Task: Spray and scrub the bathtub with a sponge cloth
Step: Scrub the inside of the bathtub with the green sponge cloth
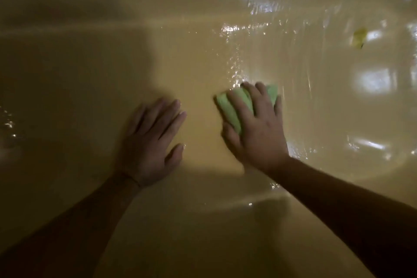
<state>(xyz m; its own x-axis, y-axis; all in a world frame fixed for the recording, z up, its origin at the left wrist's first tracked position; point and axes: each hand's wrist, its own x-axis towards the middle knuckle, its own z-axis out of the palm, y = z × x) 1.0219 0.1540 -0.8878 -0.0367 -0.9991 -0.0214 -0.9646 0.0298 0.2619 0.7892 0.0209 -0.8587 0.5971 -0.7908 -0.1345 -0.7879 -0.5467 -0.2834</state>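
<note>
Dim and yellowish, the tub (203, 221) filled the whole view, its near wall curving down in shadow along the bottom edge. Both bare forearms reached in over that wall to the tub floor. The left hand (151, 142) lay flat on the floor near the middle, fingers straight and slightly fanned, holding nothing. By its posture it likely propped the person's weight while they leaned in. Just to its right, and apart from it, the right hand (259, 128) pressed palm-down on the green cloth (234, 106). Its fingers were spread wide across the top and the thumb lay along the near-left side. This pinned the cloth rather than gripped it, which suits scrubbing strokes. The cloth lay on the tub floor, right of centre, under that hand. Beyond and to the right, the floor and far wall shone with wet streaks (259, 7), so spraying looked done there and scrubbing under way. Near the far right end sat a small yellow scrap (359, 37), too blurred to identify.
</note>
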